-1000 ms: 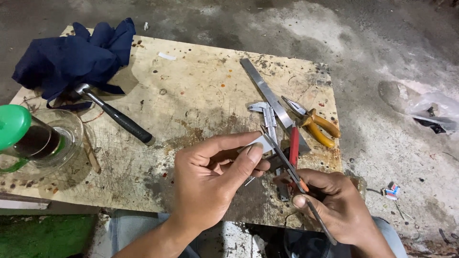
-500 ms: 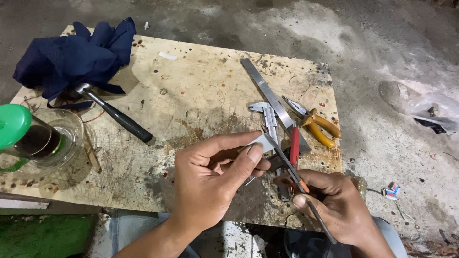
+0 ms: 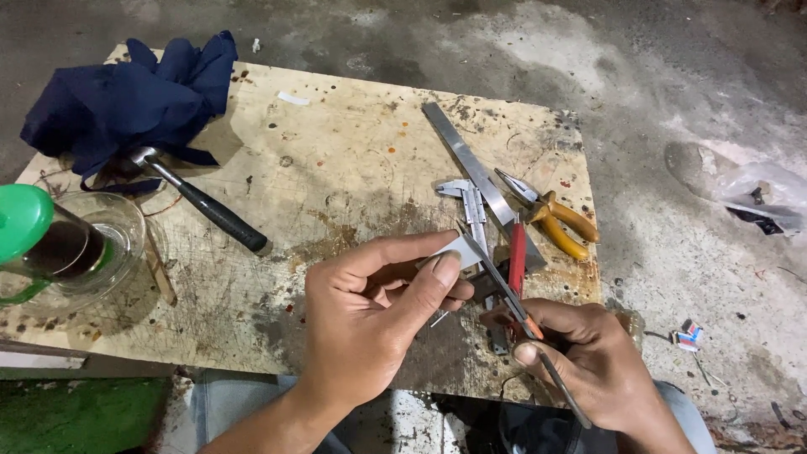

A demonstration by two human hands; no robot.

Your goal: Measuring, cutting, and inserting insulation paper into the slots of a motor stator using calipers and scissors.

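My left hand pinches a small pale metal piece between thumb and fingers, low over the front of a stained wooden board. My right hand grips a thin rod-like tool with an orange band on it. The tool's tip rests against the edge of the small piece. Both hands hover above the board's front right part.
On the board lie a steel ruler, a small caliper, yellow-handled pliers, a red-handled tool, a black-handled hammer and a dark blue cloth. A glass jar with a green lid stands left. Bare concrete floor lies right.
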